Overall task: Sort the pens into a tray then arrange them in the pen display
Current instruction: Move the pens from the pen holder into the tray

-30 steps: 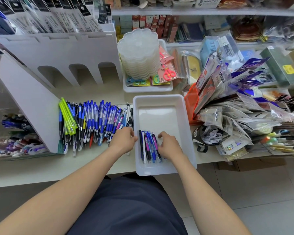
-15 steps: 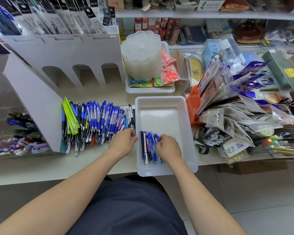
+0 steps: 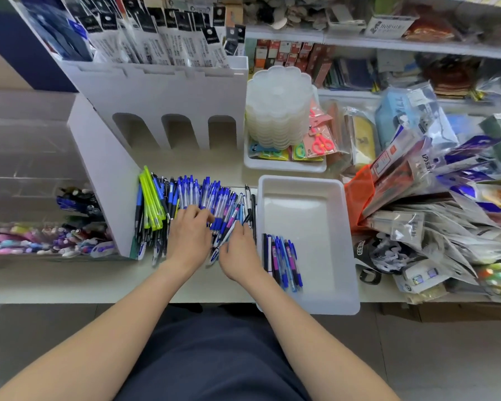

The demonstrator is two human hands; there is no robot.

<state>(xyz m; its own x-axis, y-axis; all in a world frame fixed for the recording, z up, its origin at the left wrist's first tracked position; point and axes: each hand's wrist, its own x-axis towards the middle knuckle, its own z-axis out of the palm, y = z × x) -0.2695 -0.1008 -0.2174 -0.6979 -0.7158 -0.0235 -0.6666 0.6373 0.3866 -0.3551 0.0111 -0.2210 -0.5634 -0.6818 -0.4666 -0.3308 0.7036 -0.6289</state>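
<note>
Both my hands are down on the loose heap of pens lying on the worktop. My left hand rests palm-down on the middle of the heap, its fingers spread and slightly bent over the blue barrels, with nothing lifted. My right hand is just beside it at the heap's right end. Its fingers are curled down among the pens there, and a pale pen runs slantwise under the thumb. I cannot tell whether that hand actually has hold of it or only touches it.

Just right of my right hand sits the white tray, its near end hanging past the worktop's edge. A small row of pens lies side by side along the tray's left wall, close to my right wrist; the rest of its floor is bare. At the far left of the heap, beyond my left hand, lies a bunch of yellow-green pens.

Past the heap, ahead of both hands, stands the white pen display with three arched slots, and its side panel slopes down to the left of my left hand. Ahead of the tray, a second white tray holds a stack of clear lidded tubs and packs of scissors. Far right of my right hand is a jumble of bagged goods.
</note>
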